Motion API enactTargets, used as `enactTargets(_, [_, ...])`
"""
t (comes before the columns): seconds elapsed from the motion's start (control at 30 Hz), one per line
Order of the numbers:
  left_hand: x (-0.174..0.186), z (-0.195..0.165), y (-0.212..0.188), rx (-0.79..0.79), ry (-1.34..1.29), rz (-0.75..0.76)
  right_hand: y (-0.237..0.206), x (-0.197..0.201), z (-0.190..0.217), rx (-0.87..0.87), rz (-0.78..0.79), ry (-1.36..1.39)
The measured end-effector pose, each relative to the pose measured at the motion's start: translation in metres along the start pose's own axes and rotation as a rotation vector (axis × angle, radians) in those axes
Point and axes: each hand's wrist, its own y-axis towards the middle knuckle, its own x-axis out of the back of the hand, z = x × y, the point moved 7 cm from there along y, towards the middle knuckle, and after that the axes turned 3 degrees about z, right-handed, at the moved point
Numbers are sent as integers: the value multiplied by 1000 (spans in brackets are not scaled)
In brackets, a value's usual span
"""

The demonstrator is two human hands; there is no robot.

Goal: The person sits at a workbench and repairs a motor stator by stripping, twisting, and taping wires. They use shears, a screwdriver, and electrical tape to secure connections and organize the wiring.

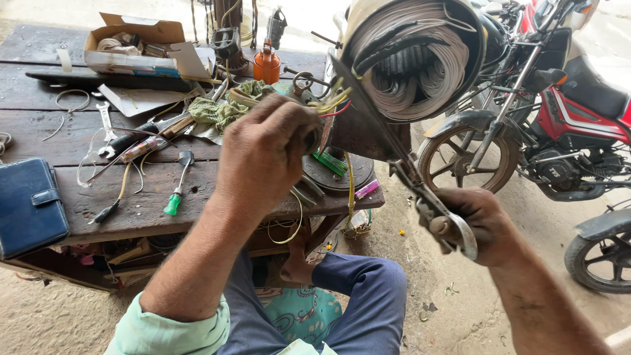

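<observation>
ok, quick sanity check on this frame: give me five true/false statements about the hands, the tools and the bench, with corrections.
1. The right hand holds long scissors whose blades reach up to the motor winding. True.
2. The left hand lies flat on the blue wallet. False: it grips the motor body by the yellow and red wires; the wallet lies apart at the bench's left edge.
3. A green-handled screwdriver lies on the wooden bench. True.
4. The cardboard box is closed. False: its flaps are open.
5. A red motorcycle stands on the right. True.
</observation>
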Motion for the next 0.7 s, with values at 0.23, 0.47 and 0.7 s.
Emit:
enactTargets(0.23, [19,65,-40,294,-78,-12,-4,-72,-84,-291,143,191])
enactTargets(0.47, [34,166,-97,617,73,49,8,-106,-148,-569,52,-406])
enactTargets(0.7, [40,177,-119,671,220,-131,50,-113,-131,-442,-3,-677])
